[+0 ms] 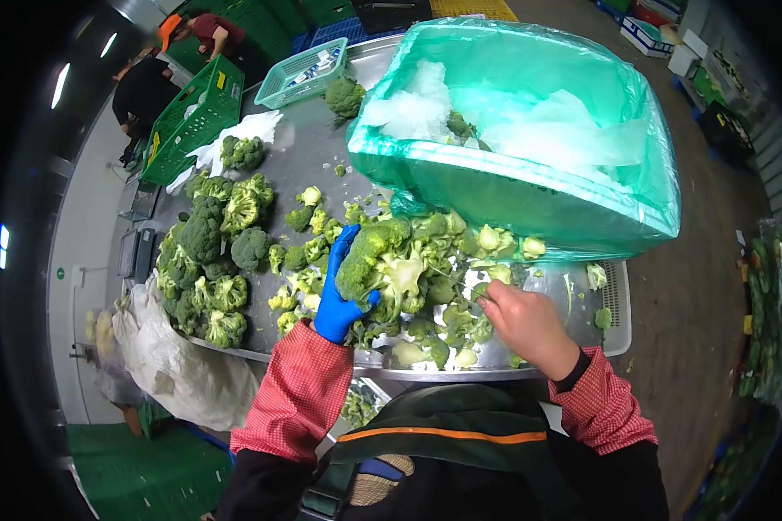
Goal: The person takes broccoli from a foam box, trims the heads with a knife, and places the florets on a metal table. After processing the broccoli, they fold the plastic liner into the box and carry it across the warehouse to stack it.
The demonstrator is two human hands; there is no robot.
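My left hand, in a blue glove, is wrapped round a large broccoli head, its pale cut stem turned to the right. Just right of it, my bare right hand is closed, with a bit of green at its fingertips; what it grips is hidden. Under and between both hands lie loose broccoli trimmings, with cut stems and small florets. More broccoli heads are piled on the metal table to the left.
Beyond my hands stands a crate lined with green plastic, holding ice. A pale green basket and a green crate stand at the table's far side. Two people bend over there. A white bag hangs lower left.
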